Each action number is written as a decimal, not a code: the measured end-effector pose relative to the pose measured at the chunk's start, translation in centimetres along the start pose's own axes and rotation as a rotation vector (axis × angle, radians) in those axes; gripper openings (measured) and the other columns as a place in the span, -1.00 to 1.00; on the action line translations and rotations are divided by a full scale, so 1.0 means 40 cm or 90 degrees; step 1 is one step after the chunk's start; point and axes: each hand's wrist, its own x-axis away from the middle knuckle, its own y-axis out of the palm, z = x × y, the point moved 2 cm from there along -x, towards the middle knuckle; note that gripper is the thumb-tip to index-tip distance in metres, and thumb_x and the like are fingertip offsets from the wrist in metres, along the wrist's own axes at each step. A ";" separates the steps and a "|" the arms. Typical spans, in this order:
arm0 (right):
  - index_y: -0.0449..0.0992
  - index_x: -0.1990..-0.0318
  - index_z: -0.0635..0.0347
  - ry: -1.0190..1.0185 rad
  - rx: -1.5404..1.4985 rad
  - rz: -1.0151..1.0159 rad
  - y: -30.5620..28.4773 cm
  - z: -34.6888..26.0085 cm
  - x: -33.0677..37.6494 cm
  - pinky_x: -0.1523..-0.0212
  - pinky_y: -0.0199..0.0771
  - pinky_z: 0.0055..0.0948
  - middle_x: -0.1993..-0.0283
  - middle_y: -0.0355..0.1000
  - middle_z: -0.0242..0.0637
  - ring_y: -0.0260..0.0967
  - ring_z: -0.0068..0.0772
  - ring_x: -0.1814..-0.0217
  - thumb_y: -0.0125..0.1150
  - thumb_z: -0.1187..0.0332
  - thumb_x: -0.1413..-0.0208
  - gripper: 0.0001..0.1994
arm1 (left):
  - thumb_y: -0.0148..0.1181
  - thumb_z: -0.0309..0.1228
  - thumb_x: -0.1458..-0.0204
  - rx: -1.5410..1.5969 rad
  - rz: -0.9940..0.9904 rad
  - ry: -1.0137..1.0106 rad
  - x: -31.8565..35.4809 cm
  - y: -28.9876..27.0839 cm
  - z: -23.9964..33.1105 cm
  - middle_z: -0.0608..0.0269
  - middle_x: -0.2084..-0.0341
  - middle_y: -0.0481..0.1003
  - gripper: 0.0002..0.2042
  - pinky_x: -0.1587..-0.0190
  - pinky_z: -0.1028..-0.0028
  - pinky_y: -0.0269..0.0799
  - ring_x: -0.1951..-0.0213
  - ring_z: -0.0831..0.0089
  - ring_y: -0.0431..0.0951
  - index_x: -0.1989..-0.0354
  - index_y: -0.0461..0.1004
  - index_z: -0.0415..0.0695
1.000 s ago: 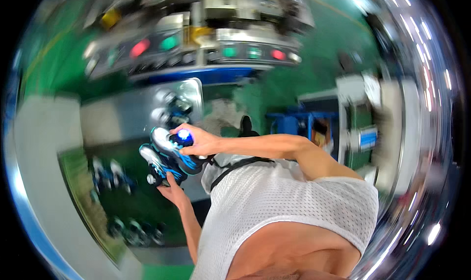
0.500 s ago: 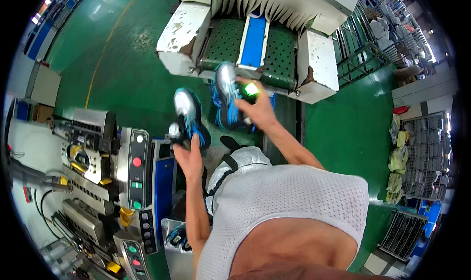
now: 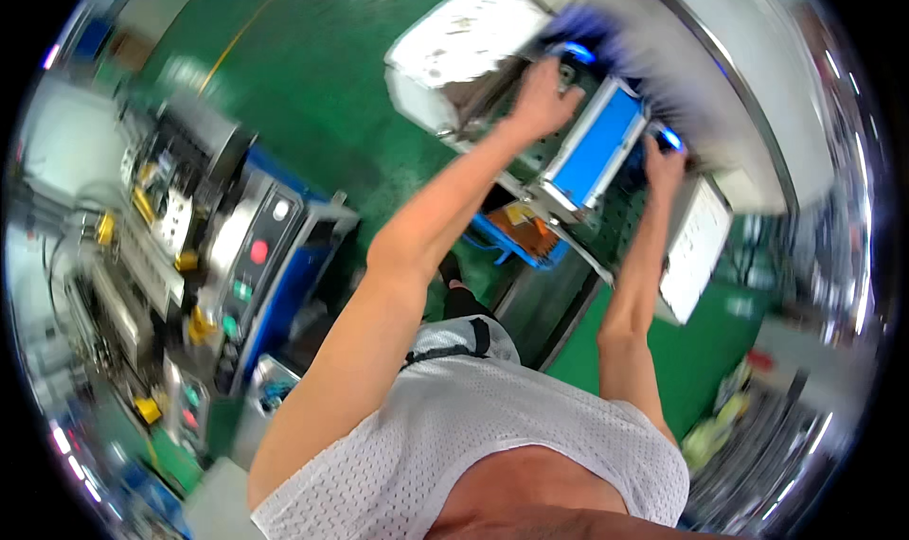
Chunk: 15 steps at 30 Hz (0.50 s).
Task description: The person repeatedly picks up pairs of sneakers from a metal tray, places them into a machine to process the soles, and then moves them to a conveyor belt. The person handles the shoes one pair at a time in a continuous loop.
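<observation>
Both my arms reach to the green perforated belt (image 3: 620, 209) at the mouth of a white machine. My left hand (image 3: 544, 100) grips the heel end of a dark sneaker (image 3: 575, 54), with the thumb apart from the fingers. That sneaker lies on the left lane, its front by the fringe of flaps (image 3: 606, 38). On the right lane my right hand (image 3: 665, 166) is closed on the other sneaker (image 3: 668, 140). Bright blue light gleams on both shoes. Motion blur and the flaps hide their toes. A blue panel (image 3: 589, 166) with a pale frame divides the lanes.
White side housings (image 3: 696, 251) flank the belt. Below its front end hangs a blue crate (image 3: 521, 247) with brownish contents. At left stands a press machine with a button panel (image 3: 260, 251); beside it, a bin (image 3: 270, 389) holds blue-and-black items.
Both hands have carried the sneakers forward and right, from in front of my body onto the belt at the flaps. My view has turned, tilting the machine.
</observation>
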 end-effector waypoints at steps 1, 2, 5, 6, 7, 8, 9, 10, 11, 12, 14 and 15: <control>0.29 -0.13 0.41 -0.077 0.001 0.060 -0.008 -0.034 0.014 -0.19 0.26 -0.14 -0.11 0.35 0.18 0.31 0.08 -0.19 0.30 0.22 -0.02 -0.41 | 0.19 -0.17 -0.06 0.086 -0.013 -0.009 0.041 -0.046 0.011 -0.30 -0.17 0.26 -0.35 -0.24 0.18 0.22 -0.23 -0.11 0.26 -0.18 0.21 -0.43; 0.27 -0.16 0.43 -0.175 -0.040 0.127 -0.022 -0.089 0.050 -0.24 0.22 -0.15 -0.16 0.31 0.17 0.27 0.07 -0.23 0.26 0.25 -0.08 -0.43 | 0.17 -0.18 -0.11 0.043 -0.078 0.019 0.091 -0.119 0.026 -0.29 -0.12 0.30 -0.41 -0.19 0.16 0.26 -0.18 -0.11 0.31 -0.15 0.23 -0.42; 0.23 -0.24 0.44 -0.365 -0.325 0.061 -0.006 -0.318 0.241 -0.35 0.12 -0.21 -0.31 0.20 0.09 0.17 -0.03 -0.35 0.11 0.36 -0.24 -0.52 | 0.10 -0.20 -0.18 0.072 0.000 0.020 0.420 -0.264 -0.073 -0.19 -0.03 0.39 -0.51 -0.06 0.16 0.39 -0.05 -0.05 0.44 -0.14 0.28 -0.33; 0.23 -0.26 0.32 -0.401 -0.453 -0.064 0.041 -0.361 0.306 -0.28 0.21 -0.33 -0.28 0.25 -0.05 0.24 -0.22 -0.29 0.06 0.43 -0.26 -0.57 | 0.09 -0.21 -0.19 0.063 -0.006 -0.013 0.528 -0.312 -0.125 -0.15 0.00 0.43 -0.55 -0.02 0.18 0.43 -0.01 -0.02 0.48 -0.13 0.30 -0.29; 0.25 -0.24 0.32 -0.345 -0.517 -0.294 0.100 -0.389 0.365 -0.28 0.20 -0.40 -0.29 0.24 -0.08 0.25 -0.29 -0.29 0.06 0.44 -0.26 -0.58 | 0.11 -0.25 -0.18 0.022 -0.027 -0.170 0.634 -0.364 -0.176 -0.09 0.12 0.51 -0.62 0.04 0.21 0.47 0.08 0.01 0.53 -0.08 0.38 -0.23; 0.27 -0.23 0.32 -0.441 -0.440 -0.390 0.147 -0.453 0.443 -0.28 0.21 -0.40 -0.27 0.25 -0.10 0.26 -0.30 -0.28 0.08 0.45 -0.25 -0.59 | 0.12 -0.28 -0.17 -0.063 0.039 -0.292 0.741 -0.400 -0.234 -0.08 0.22 0.54 -0.70 0.10 0.22 0.47 0.15 0.00 0.55 0.02 0.46 -0.19; 0.26 -0.23 0.31 -0.420 -0.501 -0.632 0.296 -0.417 0.481 -0.29 0.20 -0.33 -0.26 0.25 -0.08 0.17 -0.27 -0.35 0.13 0.43 -0.22 -0.56 | 0.11 -0.26 -0.16 -0.079 0.153 -0.323 0.890 -0.427 -0.315 -0.06 0.26 0.54 -0.74 0.15 0.19 0.47 0.19 -0.04 0.55 0.13 0.50 -0.18; 0.24 -0.25 0.30 -0.370 -0.450 -0.780 0.376 -0.410 0.575 -0.31 0.19 -0.33 -0.27 0.24 -0.06 0.16 -0.25 -0.36 0.16 0.41 -0.22 -0.53 | 0.10 -0.26 -0.16 -0.147 0.227 -0.405 1.051 -0.494 -0.358 -0.07 0.29 0.53 -0.76 0.18 0.18 0.47 0.22 -0.07 0.54 0.20 0.50 -0.19; 0.22 -0.27 0.33 -0.435 -0.314 -0.854 0.420 -0.427 0.634 -0.32 0.17 -0.32 -0.31 0.22 -0.03 0.16 -0.21 -0.37 0.19 0.38 -0.21 -0.49 | 0.10 -0.28 -0.16 -0.199 0.341 -0.489 1.187 -0.550 -0.343 -0.08 0.32 0.52 -0.78 0.23 0.17 0.45 0.25 -0.11 0.52 0.24 0.49 -0.20; 0.21 -0.28 0.33 -0.458 -0.334 -0.893 0.467 -0.442 0.708 -0.31 0.21 -0.29 -0.32 0.22 0.04 0.18 -0.16 -0.38 0.20 0.34 -0.20 -0.46 | 0.10 -0.29 -0.17 -0.230 0.501 -0.500 1.353 -0.586 -0.352 -0.05 0.39 0.52 -0.80 0.28 0.21 0.44 0.34 -0.04 0.53 0.25 0.48 -0.19; 0.22 -0.28 0.33 -0.630 -0.187 -0.967 0.521 -0.519 0.804 -0.30 0.25 -0.24 -0.31 0.22 0.11 0.17 -0.09 -0.38 0.18 0.30 -0.20 -0.46 | 0.04 -0.32 -0.20 -0.313 0.748 -0.580 1.641 -0.586 -0.277 -0.05 0.44 0.51 -0.82 0.28 0.16 0.42 0.32 -0.05 0.53 0.28 0.45 -0.19; 0.21 -0.27 0.35 -0.688 -0.142 -0.993 0.551 -0.543 0.831 -0.30 0.24 -0.25 -0.32 0.21 0.10 0.18 -0.08 -0.38 0.17 0.30 -0.21 -0.46 | 0.05 -0.33 -0.20 -0.334 0.860 -0.685 1.758 -0.544 -0.232 -0.03 0.47 0.51 -0.83 0.31 0.15 0.42 0.37 -0.02 0.54 0.27 0.45 -0.18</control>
